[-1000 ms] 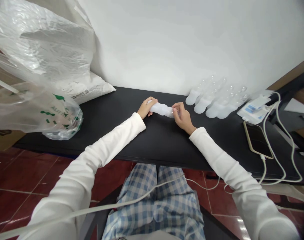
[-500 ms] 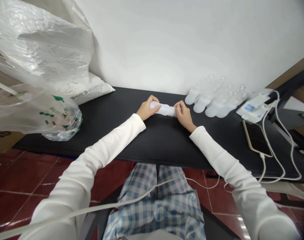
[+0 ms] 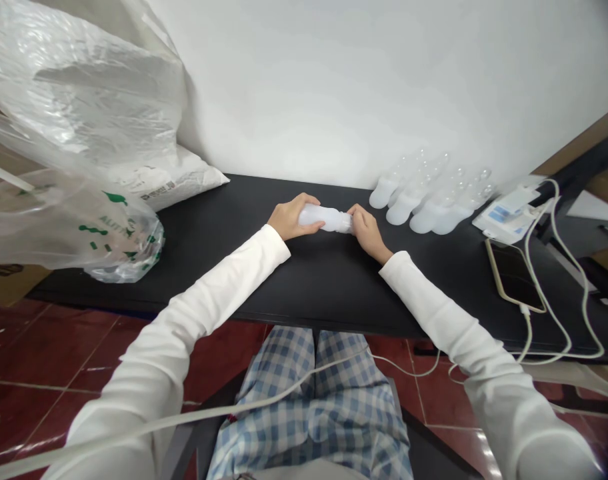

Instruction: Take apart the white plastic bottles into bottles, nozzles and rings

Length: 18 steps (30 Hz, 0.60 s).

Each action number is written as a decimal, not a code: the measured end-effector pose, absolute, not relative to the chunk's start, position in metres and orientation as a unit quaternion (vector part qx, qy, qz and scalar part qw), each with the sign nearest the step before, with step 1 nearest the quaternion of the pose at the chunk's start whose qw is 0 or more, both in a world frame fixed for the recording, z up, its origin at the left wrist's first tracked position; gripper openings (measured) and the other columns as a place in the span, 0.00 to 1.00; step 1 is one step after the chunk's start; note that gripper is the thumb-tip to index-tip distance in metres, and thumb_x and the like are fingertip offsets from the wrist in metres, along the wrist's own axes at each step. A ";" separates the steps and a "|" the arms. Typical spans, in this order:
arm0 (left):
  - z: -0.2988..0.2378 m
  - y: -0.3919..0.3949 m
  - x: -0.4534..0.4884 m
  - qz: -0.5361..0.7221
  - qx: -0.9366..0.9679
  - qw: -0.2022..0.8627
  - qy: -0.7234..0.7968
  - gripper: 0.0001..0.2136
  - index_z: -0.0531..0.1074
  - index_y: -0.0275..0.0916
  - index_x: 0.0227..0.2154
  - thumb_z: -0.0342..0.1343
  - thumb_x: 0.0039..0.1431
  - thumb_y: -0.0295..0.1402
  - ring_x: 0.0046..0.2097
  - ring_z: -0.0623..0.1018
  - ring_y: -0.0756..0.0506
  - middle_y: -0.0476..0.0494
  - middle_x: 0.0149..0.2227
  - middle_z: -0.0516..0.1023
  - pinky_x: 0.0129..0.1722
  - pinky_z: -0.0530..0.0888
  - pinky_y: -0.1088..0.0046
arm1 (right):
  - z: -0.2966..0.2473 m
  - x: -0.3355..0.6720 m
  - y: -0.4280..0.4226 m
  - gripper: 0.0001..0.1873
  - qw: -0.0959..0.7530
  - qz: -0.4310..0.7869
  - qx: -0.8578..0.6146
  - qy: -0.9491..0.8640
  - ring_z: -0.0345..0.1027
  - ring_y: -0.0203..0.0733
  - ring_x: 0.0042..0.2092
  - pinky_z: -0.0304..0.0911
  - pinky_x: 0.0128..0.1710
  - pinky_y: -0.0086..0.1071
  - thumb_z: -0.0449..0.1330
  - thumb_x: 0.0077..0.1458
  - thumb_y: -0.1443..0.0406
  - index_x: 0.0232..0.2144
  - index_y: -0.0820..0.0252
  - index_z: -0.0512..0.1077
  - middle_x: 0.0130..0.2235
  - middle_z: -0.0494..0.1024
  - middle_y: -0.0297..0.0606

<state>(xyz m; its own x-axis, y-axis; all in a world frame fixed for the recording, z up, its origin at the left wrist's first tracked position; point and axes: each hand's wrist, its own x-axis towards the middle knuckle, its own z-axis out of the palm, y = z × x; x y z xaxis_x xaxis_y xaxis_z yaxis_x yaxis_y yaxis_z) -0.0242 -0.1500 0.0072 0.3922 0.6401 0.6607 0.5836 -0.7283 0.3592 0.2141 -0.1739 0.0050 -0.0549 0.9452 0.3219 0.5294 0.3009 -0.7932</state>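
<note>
A frosted white bottle (image 3: pixel 318 216) is held lengthwise between the two hands, just above the table (image 3: pixel 314 287) or resting on it; which, I cannot tell. The left hand (image 3: pixel 293 219) wraps the broad end, its thumb on the near side and its fingers around the far side, a hold that probably keeps the body steady. The right hand (image 3: pixel 366 231) has its fingers bent and pinched around the narrow, clear end, likely because that part is small enough for fingertips; the tips themselves are partly hidden. With a hand at each end, the middle of the bottle is left uncovered.

Several similar bottles (image 3: pixel 407 208) are grouped to the right, close to the wall (image 3: pixel 304 100), out of the way of the arms. They seem to stand upright, frosted below and clear above; whether anything is inside them, or in the held one, cannot be told.

At the left, a large white sack (image 3: pixel 109 100) bulges against the wall, its contents hidden. In front of it hangs a see-through bag (image 3: pixel 117 230) with green print, and what it contains is unclear. A phone (image 3: pixel 516 275) lies at the right with a cable plugged in, near a white packet (image 3: pixel 508 217).
</note>
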 end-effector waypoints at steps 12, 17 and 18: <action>0.009 -0.156 -0.014 0.462 0.782 0.140 0.393 0.15 0.69 0.42 0.42 0.61 0.57 0.44 0.44 0.81 0.46 0.45 0.44 0.80 0.45 0.77 0.70 | 0.008 0.212 -0.182 0.23 0.445 0.213 -0.541 -0.682 0.64 0.40 0.28 0.56 0.34 0.35 0.40 0.68 0.50 0.33 0.53 0.66 0.25 0.70 0.31; 0.006 -0.153 -0.002 0.482 0.665 0.343 0.456 0.11 0.68 0.41 0.37 0.56 0.61 0.44 0.24 0.72 0.53 0.49 0.34 0.76 0.22 0.69 0.77 | 0.009 0.212 -0.185 0.22 0.463 0.159 -0.513 -0.705 0.67 0.41 0.31 0.58 0.36 0.35 0.41 0.68 0.47 0.38 0.53 0.66 0.35 0.76 0.35; 0.005 -0.153 -0.001 0.475 0.646 0.374 0.467 0.11 0.68 0.41 0.36 0.56 0.61 0.44 0.20 0.68 0.54 0.50 0.31 0.74 0.18 0.65 0.78 | 0.009 0.212 -0.186 0.22 0.458 0.156 -0.506 -0.714 0.67 0.40 0.31 0.58 0.35 0.35 0.42 0.68 0.46 0.39 0.54 0.65 0.34 0.76 0.35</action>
<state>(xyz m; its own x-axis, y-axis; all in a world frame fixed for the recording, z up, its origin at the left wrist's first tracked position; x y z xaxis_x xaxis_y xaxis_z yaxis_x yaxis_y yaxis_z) -0.0010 -0.1529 0.0055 0.1140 0.9580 0.2632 0.2474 -0.2839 0.9264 0.2120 -0.1860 0.0087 -0.0678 0.8655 0.4962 0.5799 0.4389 -0.6864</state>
